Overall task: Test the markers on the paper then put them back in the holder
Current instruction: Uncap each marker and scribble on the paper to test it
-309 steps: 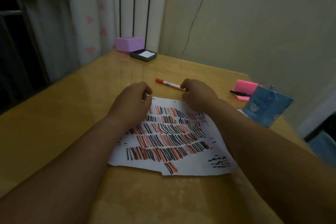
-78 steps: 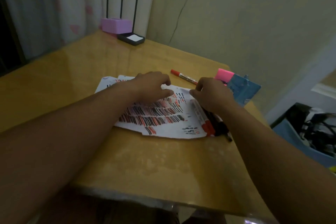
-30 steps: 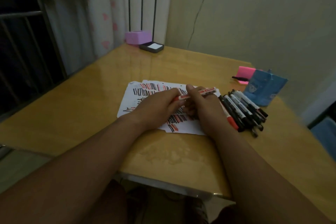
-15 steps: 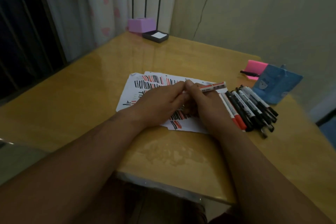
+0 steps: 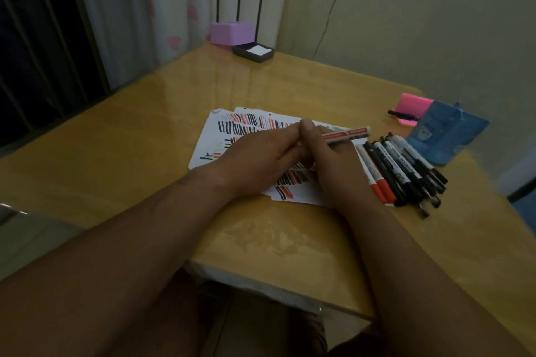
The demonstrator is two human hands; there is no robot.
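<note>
Paper (image 5: pixel 213 139) is lying under the left hand (image 5: pixel 258 161) and right hand (image 5: pixel 329 162), both gripping one red marker (image 5: pixel 349 134) just above it, with loose markers (image 5: pixel 406 172) crowding the table's (image 5: pixel 116 153) right edge by the blue holder (image 5: pixel 448 136).

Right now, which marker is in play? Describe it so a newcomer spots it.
On the yellow table, find the scribbled paper. Above it the left hand and right hand hold one white marker with red bands. It alone is lifted; the other markers lie bunched to its right.
</note>
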